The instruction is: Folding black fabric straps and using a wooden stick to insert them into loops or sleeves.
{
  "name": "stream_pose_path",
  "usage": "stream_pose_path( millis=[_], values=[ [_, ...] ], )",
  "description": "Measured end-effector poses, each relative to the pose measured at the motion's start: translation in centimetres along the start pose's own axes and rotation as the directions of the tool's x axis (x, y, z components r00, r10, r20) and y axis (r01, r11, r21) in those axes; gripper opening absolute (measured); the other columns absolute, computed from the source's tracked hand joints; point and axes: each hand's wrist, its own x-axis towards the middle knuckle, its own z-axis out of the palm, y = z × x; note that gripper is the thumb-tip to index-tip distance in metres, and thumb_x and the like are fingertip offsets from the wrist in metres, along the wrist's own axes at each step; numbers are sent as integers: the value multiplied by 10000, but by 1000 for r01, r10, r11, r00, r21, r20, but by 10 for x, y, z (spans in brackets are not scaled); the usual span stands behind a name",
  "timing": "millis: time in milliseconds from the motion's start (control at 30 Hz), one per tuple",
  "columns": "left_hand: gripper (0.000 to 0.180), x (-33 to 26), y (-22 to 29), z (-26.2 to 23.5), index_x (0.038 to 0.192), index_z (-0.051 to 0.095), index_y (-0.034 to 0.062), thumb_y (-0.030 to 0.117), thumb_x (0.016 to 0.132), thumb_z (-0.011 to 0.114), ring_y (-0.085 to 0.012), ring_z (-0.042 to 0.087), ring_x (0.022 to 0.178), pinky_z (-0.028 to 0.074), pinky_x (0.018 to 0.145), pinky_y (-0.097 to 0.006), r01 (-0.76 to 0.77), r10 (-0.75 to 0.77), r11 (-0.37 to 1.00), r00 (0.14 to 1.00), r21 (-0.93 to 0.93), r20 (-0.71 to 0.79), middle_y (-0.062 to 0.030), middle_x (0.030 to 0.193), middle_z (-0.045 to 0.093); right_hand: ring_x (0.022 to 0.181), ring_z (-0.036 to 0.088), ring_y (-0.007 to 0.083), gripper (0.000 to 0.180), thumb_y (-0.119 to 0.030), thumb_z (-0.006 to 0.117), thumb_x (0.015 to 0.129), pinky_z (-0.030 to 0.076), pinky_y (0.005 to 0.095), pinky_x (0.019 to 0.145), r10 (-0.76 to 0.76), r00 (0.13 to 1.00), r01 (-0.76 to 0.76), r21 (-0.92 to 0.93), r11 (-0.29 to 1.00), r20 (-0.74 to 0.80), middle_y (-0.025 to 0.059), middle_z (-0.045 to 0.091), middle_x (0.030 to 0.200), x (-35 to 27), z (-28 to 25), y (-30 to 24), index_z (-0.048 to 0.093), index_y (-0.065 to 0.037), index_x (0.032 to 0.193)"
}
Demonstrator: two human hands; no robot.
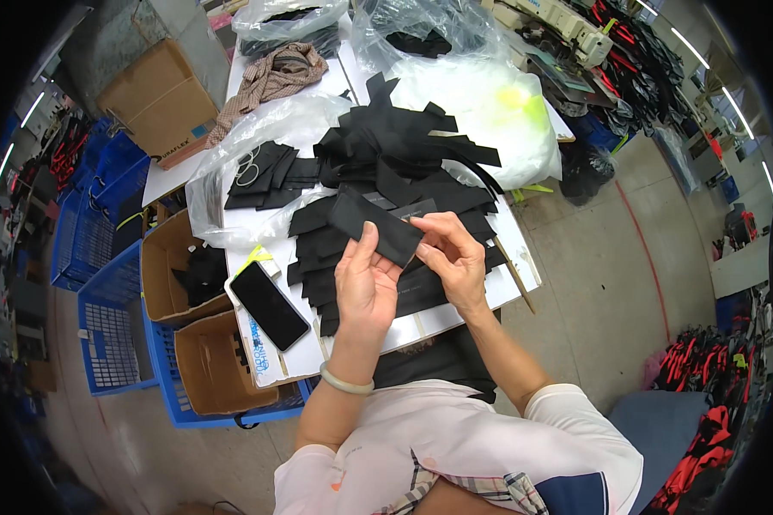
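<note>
Left hand: the left hand (365, 287) is raised over the near edge of the table, palm up, fingers loosely curled behind a black fabric strip (378, 225), thumb on its lower edge.
Right hand: the right hand (451, 253) pinches the strip's right end between thumb and forefinger; both hands hold the same piece.
Strip position: it spans from one hand to the other, tilted, its left end higher and farther from the person, just above the pile.
Strip look: flat, long and rectangular, matte black, with straight cut edges.
Wrist: a pale bangle (346, 382) circles the left wrist.
Table: a white table (455, 313), its middle covered by a heap of black fabric pieces (404, 163).
Near left corner: a dark phone (269, 305) lies face up on a printed sheet.
Far side: clear plastic bags (481, 103), one holding more black pieces, and a checked cloth (270, 77) at the far left corner.
Right edge: a thin wooden stick (515, 275) lies along it.
Room: concrete floor; open cardboard boxes (206, 356) and blue crates (112, 326) stand left of the table.
</note>
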Motion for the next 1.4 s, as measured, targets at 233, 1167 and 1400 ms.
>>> stream_pose_path(
  millis=[233, 1167, 1400],
  values=[
    [163, 5, -18, 11, 1032, 537, 49, 168, 922, 558, -177, 630, 911, 532, 816, -333, -39, 39, 999, 999, 1, 16, -92, 992, 628, 774, 542, 131, 363, 71, 603, 695, 456, 232, 706, -204, 974, 165, -311, 936, -98, 85, 540, 996, 1, -3, -11, 631, -25, 1044],
    [218, -14, -25, 3, 948, 645, -6, -44, 735, 627, -272, 597, 745, 501, 630, -343, -637, 362, -182, 664, 749, 654, -134, 801, 584, 581, 532, 162, 160, -5, 682, 699, 402, 291, 499, 0, 997, 43, -592, 805, 72, 68, 560, 719, -4, -31, -31, 630, 23, 848],
    [154, -13, -18, 8, 885, 632, -21, -68, 759, 556, -292, 611, 667, 487, 588, -354, -659, 301, -247, 644, 710, 703, -155, 753, 604, 499, 394, 49, 48, -57, 591, 859, 297, 201, 447, 625, 722, -550, 795, 257, 298, -34, 480, 664, -21, -9, -9, 558, -24, 872]
  ],
)
